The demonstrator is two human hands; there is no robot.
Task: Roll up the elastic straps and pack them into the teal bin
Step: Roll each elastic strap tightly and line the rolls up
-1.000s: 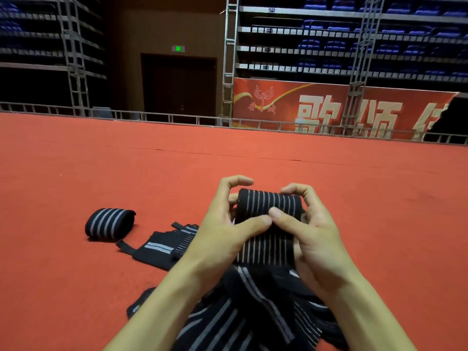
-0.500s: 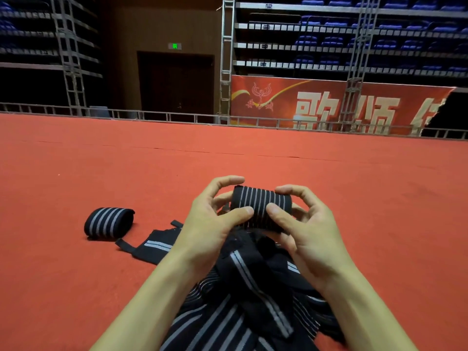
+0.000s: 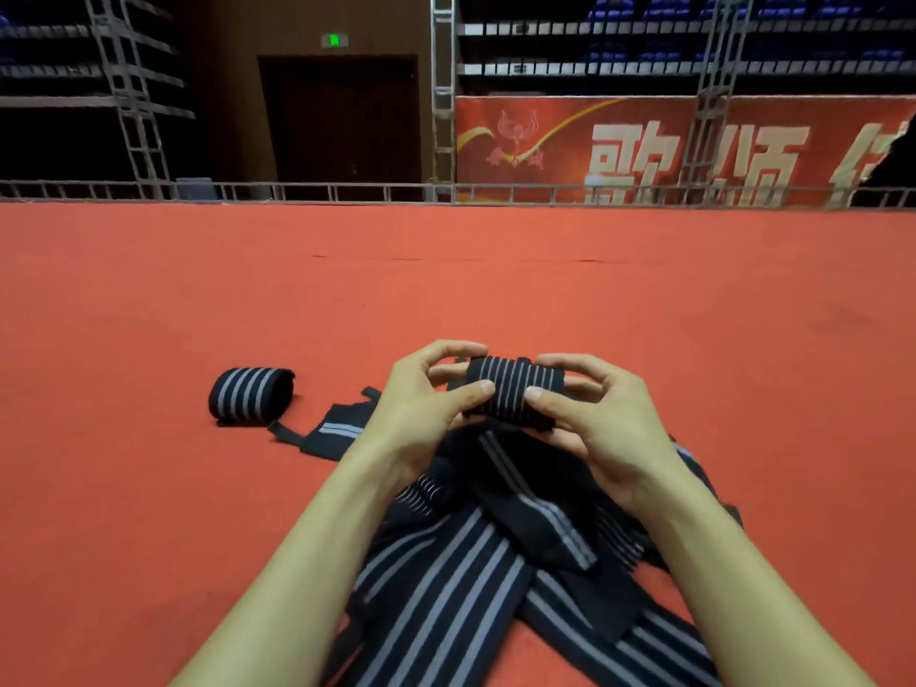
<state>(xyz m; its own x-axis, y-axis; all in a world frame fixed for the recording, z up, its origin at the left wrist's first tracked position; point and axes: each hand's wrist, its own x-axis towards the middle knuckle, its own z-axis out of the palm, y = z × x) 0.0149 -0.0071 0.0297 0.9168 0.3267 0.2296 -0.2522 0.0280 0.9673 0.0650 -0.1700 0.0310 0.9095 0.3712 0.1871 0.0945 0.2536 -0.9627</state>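
The left hand (image 3: 421, 409) and right hand (image 3: 602, 423) pinch a rolled strap (image 3: 513, 391) from opposite ends, thumbs pressed on its near face and fingers curled over the top. The roll is held above the pile of loose straps (image 3: 466, 577) on the red carpet (image 3: 148, 300), its long axis running left-right with stripes across it. A finished roll (image 3: 250, 394) lies on its side to the left, open end facing right.
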